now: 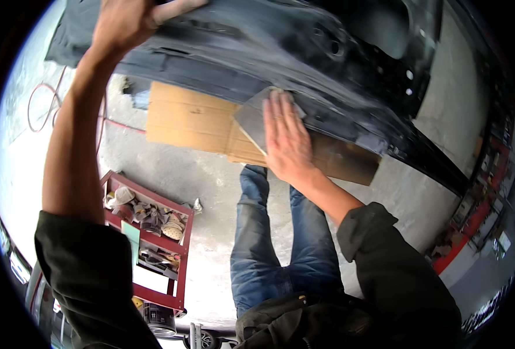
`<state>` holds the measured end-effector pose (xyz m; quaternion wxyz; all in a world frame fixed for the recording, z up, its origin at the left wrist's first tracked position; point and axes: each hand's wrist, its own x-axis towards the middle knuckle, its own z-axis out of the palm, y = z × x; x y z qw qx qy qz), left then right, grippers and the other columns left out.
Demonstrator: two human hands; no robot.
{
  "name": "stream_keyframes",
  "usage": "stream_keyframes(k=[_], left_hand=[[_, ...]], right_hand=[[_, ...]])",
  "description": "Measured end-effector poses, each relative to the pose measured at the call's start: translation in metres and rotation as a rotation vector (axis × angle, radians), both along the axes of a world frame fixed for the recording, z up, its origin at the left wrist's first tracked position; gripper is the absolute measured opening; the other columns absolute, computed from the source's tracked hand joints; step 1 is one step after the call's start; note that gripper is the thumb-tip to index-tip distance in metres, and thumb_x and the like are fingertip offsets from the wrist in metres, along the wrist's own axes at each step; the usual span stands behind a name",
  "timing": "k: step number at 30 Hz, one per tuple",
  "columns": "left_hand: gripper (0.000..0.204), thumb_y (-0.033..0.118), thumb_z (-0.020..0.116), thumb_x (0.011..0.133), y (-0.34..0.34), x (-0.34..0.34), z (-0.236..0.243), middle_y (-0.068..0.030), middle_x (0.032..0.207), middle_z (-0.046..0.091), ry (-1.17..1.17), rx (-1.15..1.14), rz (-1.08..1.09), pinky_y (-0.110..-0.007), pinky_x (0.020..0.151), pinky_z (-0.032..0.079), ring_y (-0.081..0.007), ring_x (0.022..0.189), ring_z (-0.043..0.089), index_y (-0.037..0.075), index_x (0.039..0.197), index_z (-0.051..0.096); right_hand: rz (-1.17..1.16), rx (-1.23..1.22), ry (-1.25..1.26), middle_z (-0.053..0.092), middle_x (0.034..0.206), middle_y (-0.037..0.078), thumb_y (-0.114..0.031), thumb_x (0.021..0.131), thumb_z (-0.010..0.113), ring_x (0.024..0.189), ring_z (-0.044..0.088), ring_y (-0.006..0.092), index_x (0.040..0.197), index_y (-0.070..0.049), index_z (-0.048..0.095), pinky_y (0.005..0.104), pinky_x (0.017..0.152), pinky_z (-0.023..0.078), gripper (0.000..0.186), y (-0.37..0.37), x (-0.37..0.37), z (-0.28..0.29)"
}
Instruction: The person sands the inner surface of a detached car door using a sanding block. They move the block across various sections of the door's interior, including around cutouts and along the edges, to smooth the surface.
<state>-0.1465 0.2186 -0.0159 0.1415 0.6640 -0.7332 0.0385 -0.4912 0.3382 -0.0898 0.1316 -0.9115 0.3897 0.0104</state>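
A large dark grey, car-door-like panel (228, 55) spans the upper part of the view, its surface scuffed and dusty. My left hand (123, 23) rests on the panel near its upper left, thumb stretched to the right; the other fingers are cut off by the top edge. Along the panel's near edge, my right hand (289, 136) lies with straight fingers over a grey sheet like sandpaper (250, 119). Its thumb is hidden, seemingly tucked behind the sheet, which touches the panel.
Flattened cardboard (190, 119) lies beneath the panel, before my feet. A red cart (179, 250) with rags and tools stands at my left. Behind it a thin red hose (36, 125) loops on the floor. Red shelving (472, 215) with clutter lines the far right.
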Motion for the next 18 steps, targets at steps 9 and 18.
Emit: stream_keyframes(k=[9, 18], left_hand=[[0.077, 0.062, 0.065, 0.091, -0.002, 0.028, -0.02, -0.0152, 0.126, 0.063, -0.118, -0.065, -0.032, -0.044, 0.108, 0.037, -0.0328, 0.121, 0.058, 0.002, 0.138, 0.055], [0.075, 0.064, 0.061, 0.092, 0.007, -0.004, -0.008, -0.0239, 0.105, 0.059, 0.041, 0.013, 0.027, -0.048, 0.1, 0.039, -0.0404, 0.105, 0.055, -0.007, 0.116, 0.057]], right_hand=[[0.074, 0.024, 0.118, 0.049, 0.155, 0.018, -0.006, 0.085, 0.059, 0.145, 0.045, 0.0311, 0.148, 0.004, 0.048, 0.0461, 0.119, 0.036, 0.065, -0.028, -0.133, 0.057], [0.14, 0.072, -0.256, 0.057, 0.144, 0.028, -0.015, 0.091, 0.062, 0.135, 0.055, 0.042, 0.14, 0.009, 0.055, 0.0506, 0.113, 0.042, 0.055, -0.015, -0.087, 0.138]])
